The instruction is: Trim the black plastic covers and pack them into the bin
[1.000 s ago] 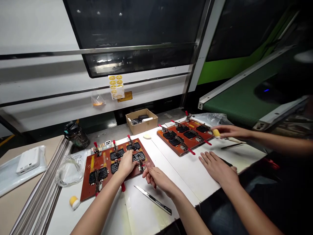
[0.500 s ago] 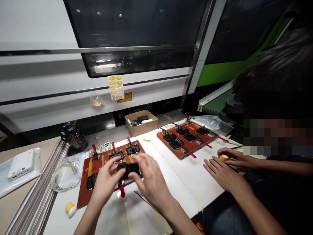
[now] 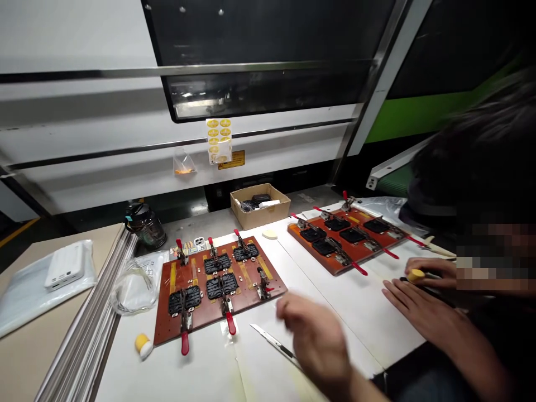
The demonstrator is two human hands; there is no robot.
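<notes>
My right hand (image 3: 320, 340) is raised over the white table top, right of the near red-brown board (image 3: 196, 326). Its fingers look curled, but motion smears them, and I cannot make out anything in them. My left hand is out of the picture. On the board several ribbed black plates (image 3: 185, 300) lie under metal toggle clamps with red handles (image 3: 230, 322). One clamp (image 3: 263, 283) at the board's right end has no black plate beneath it. Close to my right hand lies a craft knife (image 3: 272, 341), its blade pointing away to the left.
A second clamp board (image 3: 347, 251) stands to the right. Beside it, a co-worker's hands (image 3: 419, 301) hold a yellow sponge dauber (image 3: 415, 275). Further items: a cardboard box (image 3: 260, 212), a dark bottle (image 3: 146, 226), a bagged cable (image 3: 132, 287), a yellow-white dauber (image 3: 143, 345), a white power bank (image 3: 65, 263).
Both my hands have come away from the near board, where they held a black piece. The left has gone out of view; the right has moved right. The camera view has shifted.
</notes>
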